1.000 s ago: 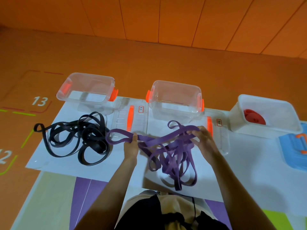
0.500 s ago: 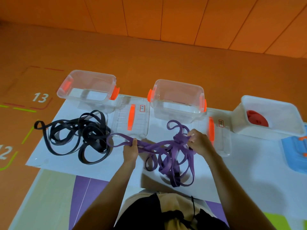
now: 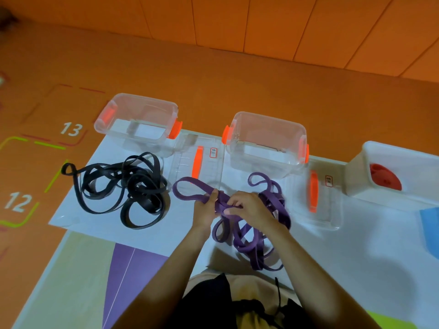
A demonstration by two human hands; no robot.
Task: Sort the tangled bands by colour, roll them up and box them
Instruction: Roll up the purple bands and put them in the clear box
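A tangled purple band (image 3: 251, 238) hangs in loops over the white sheet (image 3: 95, 222) in front of me. My left hand (image 3: 205, 211) grips it where a long loop sticks out to the left. My right hand (image 3: 247, 206) is close beside the left one, its fingers curled round the same band. A black tangle of bands (image 3: 123, 186) lies loose on the sheet to the left, apart from both hands. Two clear boxes with orange clasps stand behind, the left box (image 3: 137, 124) and the middle box (image 3: 266, 143), both with nothing inside.
Two clear lids with orange handles lie flat, one (image 3: 197, 162) between the boxes and one (image 3: 316, 195) right of the middle box. A white box (image 3: 399, 172) at the right holds a red roll (image 3: 384, 180). A blue lid (image 3: 430, 226) shows at the right edge.
My right hand has moved left along the purple band until it meets my left hand. The bundle of loops has drawn together and the left loop now sticks out further.
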